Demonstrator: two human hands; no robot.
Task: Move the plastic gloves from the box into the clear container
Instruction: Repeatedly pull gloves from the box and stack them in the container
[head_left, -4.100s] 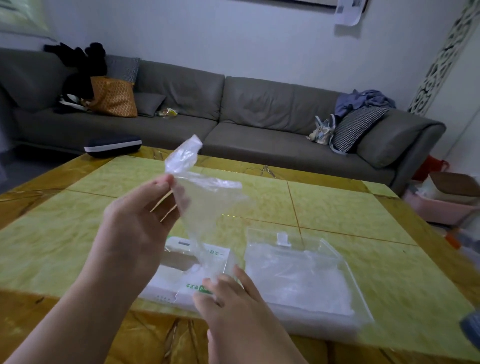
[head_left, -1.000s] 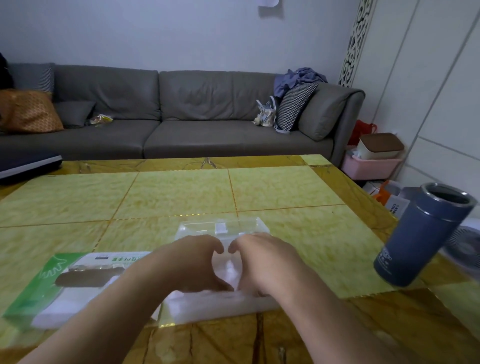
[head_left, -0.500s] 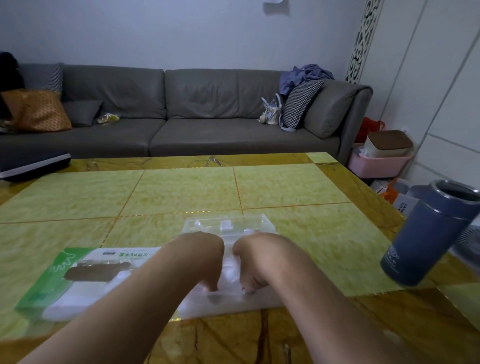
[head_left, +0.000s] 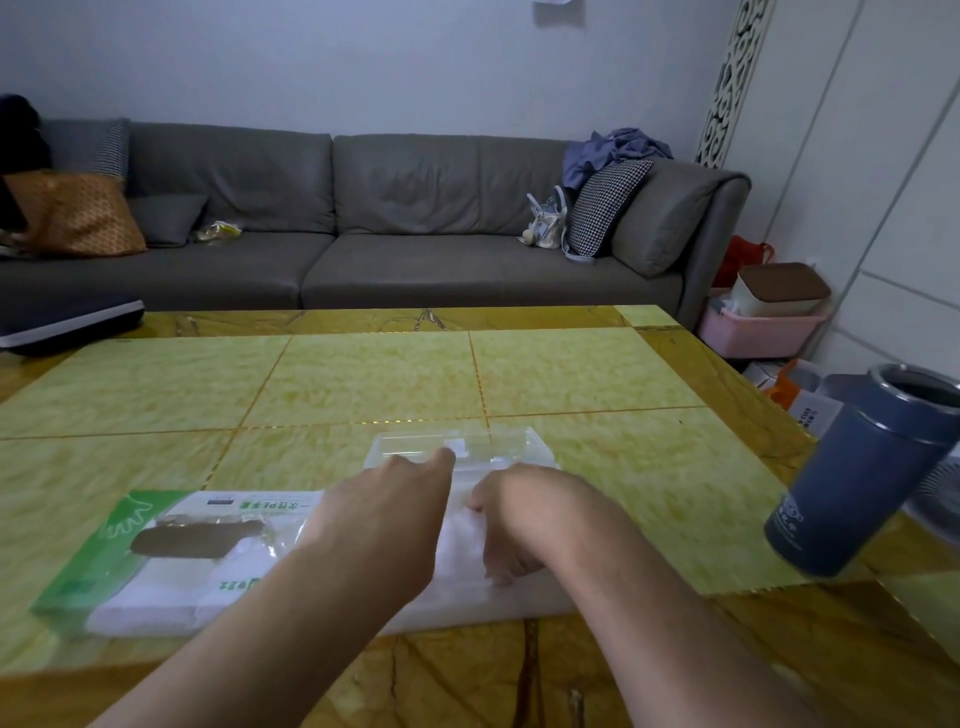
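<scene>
The green and white glove box (head_left: 171, 561) lies flat on the table at the left, its oval opening facing up. Just right of it stands the clear container (head_left: 467, 449), holding a pile of whitish plastic gloves (head_left: 460, 545). My left hand (head_left: 384, 519) hovers over the container's left half, back up, one finger reaching toward the far rim; its other fingers are hidden. My right hand (head_left: 519, 519) is over the right half, with its fingers curled down into the gloves.
A blue steel-rimmed tumbler (head_left: 862, 467) stands at the table's right edge, close to my right forearm. A dark flat case (head_left: 62, 319) lies at the far left corner. Behind the yellow tiled table (head_left: 363, 384) runs a grey sofa (head_left: 363, 218).
4.1 s ago my left hand held a glove up above the box. Since half a second ago my left hand has lifted and stretched forward; my right hand stays down on the gloves.
</scene>
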